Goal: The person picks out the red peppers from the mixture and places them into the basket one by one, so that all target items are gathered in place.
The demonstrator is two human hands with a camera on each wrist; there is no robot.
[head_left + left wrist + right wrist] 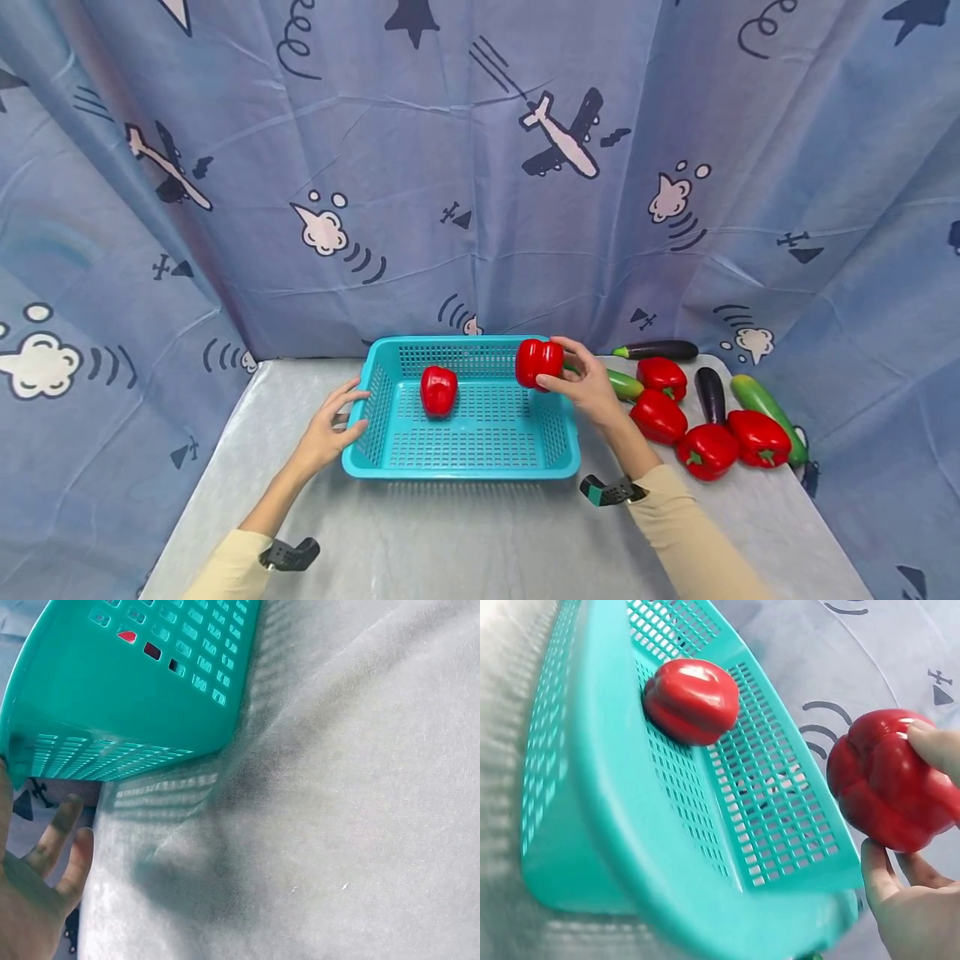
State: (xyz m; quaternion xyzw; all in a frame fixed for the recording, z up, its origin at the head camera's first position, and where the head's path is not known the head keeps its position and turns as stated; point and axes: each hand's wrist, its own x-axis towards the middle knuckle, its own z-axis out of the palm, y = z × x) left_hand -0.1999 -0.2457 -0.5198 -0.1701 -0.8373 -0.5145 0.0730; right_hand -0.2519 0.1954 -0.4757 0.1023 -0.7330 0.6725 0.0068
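Observation:
A turquoise plastic basket (461, 473) with slotted walls stands on the table, and one red bell pepper (438, 392) lies inside it toward the left. My right hand (588, 387) holds another red bell pepper (538, 363) over the basket's right end, thumb on one side and fingers on the other. In the right wrist view this held pepper (889, 780) is off the basket floor. At the basket's left end, my left hand (326, 429) touches the rim with its fingers loosely extended. Part of that hand (37, 892) is cut off in the left wrist view.
Right of the basket lie several more red bell peppers (707, 452), two eggplants (709, 395) and two green cucumbers (767, 415), one partly hidden behind my right hand. A patterned blue curtain (450, 167) hangs behind the pale table (465, 542).

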